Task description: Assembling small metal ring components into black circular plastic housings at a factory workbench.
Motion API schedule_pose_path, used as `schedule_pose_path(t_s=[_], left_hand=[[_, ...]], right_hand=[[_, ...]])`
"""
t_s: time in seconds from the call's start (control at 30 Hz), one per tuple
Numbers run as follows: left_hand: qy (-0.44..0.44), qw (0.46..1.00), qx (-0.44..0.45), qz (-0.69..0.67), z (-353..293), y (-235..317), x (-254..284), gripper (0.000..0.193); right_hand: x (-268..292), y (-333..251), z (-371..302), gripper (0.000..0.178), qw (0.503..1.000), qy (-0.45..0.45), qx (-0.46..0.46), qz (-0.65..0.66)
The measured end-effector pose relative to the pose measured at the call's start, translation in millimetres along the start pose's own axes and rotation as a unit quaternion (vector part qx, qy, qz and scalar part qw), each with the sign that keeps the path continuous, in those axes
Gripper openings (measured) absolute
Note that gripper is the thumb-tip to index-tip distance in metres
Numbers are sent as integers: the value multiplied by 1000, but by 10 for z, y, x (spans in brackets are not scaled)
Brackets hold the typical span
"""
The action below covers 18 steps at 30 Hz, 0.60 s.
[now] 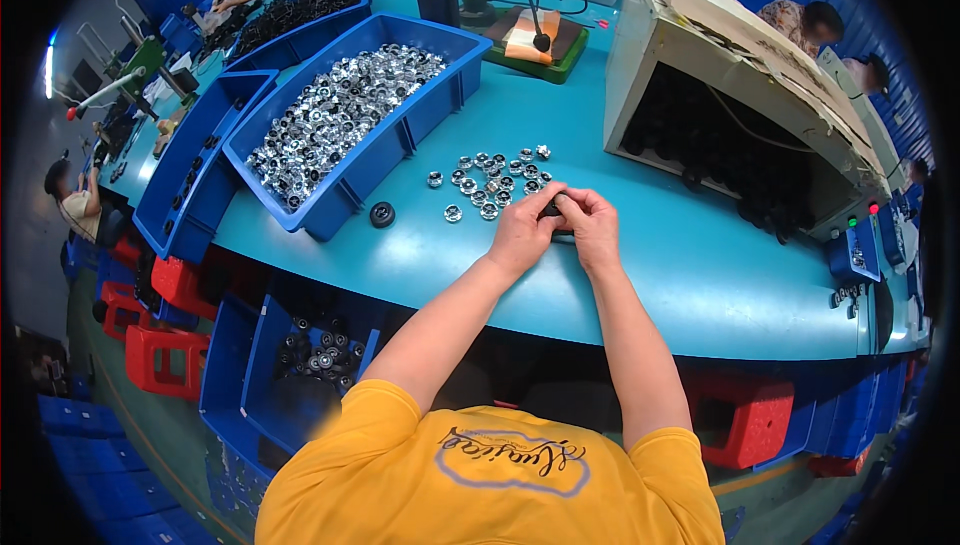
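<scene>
Small black rounded part, mostly covered by fingers, sits between the tips of the person's two hands, just above the near-middle stretch of a glossy turquoise tabletop. The left hand is curled against the part's left side, its thumb and fingers closed on it; the right hand grips it from the right, thumb and bent fingers pressing in. The two hands meet around the piece, which lies at the fingertips rather than in either palm. Whether anything else is tucked between the fingers cannot be told.

Just beyond and to the left of the left hand, shiny silver round hubs with dark centres lie scattered on the tabletop, the closest ones near its knuckles. Farther left, a thick black ring-shaped wheel lies apart from them, beside the corner of a long blue plastic bin heaped with more silver hubs. Right of the hands and well apart stands an open-fronted beige box holding a dark pile of black pieces.
</scene>
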<state>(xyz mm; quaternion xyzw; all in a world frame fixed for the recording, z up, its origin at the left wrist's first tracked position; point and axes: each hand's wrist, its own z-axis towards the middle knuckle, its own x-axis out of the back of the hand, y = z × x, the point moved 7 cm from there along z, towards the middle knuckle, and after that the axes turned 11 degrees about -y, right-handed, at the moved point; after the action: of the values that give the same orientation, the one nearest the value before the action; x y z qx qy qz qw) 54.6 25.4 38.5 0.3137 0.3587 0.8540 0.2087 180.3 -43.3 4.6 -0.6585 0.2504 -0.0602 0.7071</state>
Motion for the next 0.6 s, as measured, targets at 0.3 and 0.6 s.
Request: schedule_pose_path(t_s=[0.3, 0.6], left_hand=[[-67, 923, 227, -303, 23, -92, -10, 56], [-51, 904, 240, -350, 40, -165, 11, 42]], right_hand=[[-73, -133, 11, 33, 987, -96, -28, 122], [-50, -104, 20, 32, 992, -86, -7, 87]])
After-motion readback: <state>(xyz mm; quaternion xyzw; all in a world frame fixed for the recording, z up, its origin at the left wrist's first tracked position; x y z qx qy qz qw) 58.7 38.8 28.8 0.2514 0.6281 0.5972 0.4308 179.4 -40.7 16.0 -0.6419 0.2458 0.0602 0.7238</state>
